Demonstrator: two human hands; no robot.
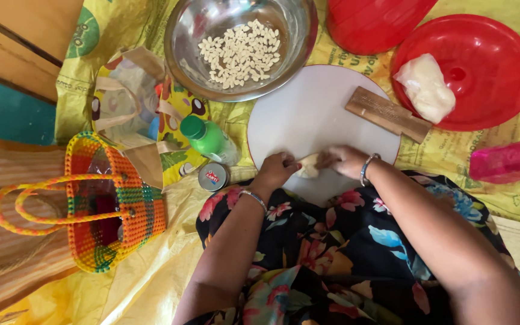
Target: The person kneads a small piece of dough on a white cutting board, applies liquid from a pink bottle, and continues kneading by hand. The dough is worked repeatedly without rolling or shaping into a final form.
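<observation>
A round white board (314, 108) lies in front of me, its near edge over my flowered lap. On that near edge sits a small pale lump of dough (309, 166). My left hand (277, 169) grips the dough from the left and my right hand (344, 159) grips it from the right; both hands are closed on it. A ridged wooden block (387, 114) rests on the board's far right edge. Beyond the board stands a steel bowl (296, 36) with several small pale dough pieces (241, 53) inside.
A red lid (489, 84) at the right carries a white dough lump in plastic (427, 87). A red container (371, 21) and a pink one (510, 157) stand nearby. At the left are a green-capped bottle (210, 139), a small tin (213, 176), a woven basket (109, 204) and a printed bag (133, 102).
</observation>
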